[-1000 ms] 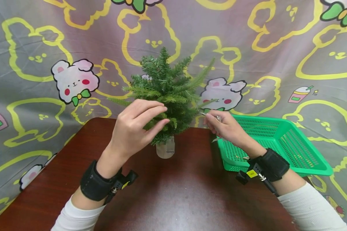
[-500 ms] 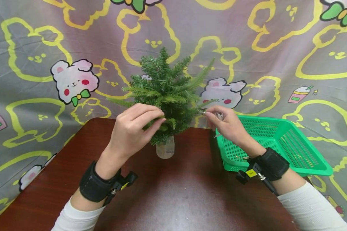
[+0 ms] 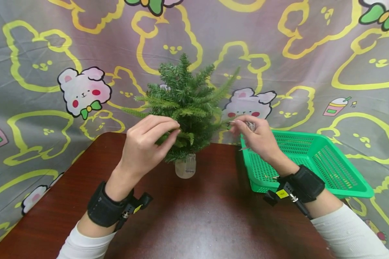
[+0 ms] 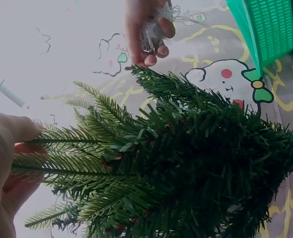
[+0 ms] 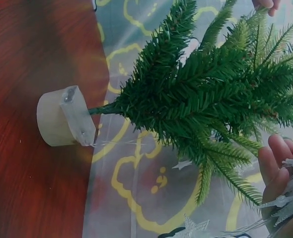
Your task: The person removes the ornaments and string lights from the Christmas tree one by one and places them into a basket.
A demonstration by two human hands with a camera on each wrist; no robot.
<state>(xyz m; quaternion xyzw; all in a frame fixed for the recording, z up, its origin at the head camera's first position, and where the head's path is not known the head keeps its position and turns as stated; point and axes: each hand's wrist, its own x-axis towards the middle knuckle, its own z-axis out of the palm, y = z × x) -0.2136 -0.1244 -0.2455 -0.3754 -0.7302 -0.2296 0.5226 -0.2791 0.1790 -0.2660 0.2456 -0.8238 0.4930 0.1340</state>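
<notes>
A small artificial Christmas tree (image 3: 184, 97) stands upright in a pale round base (image 3: 180, 169). A clear battery box (image 3: 190, 163) rests against that base, and a thin wire runs from it in the right wrist view. My left hand (image 3: 149, 138) pinches the tip of a branch (image 4: 69, 140) on the tree's left side. Bunched in my right hand (image 3: 260, 135) is a string of lights (image 5: 290, 198) with clear star-shaped pieces, its fingertips right at a branch on the tree's right. One star (image 5: 192, 230) dangles below that hand.
At the right stands a green plastic basket (image 3: 358, 183) with a few small gold-coloured items (image 3: 270, 177) inside. The dark wooden table (image 3: 194, 223) reaches back to a patterned cloth (image 3: 116, 43) hanging behind the tree.
The left hand has drawn slightly left and down. My right hand has shifted a little right and up with the string of lights, and the tree's branches have stirred slightly.
</notes>
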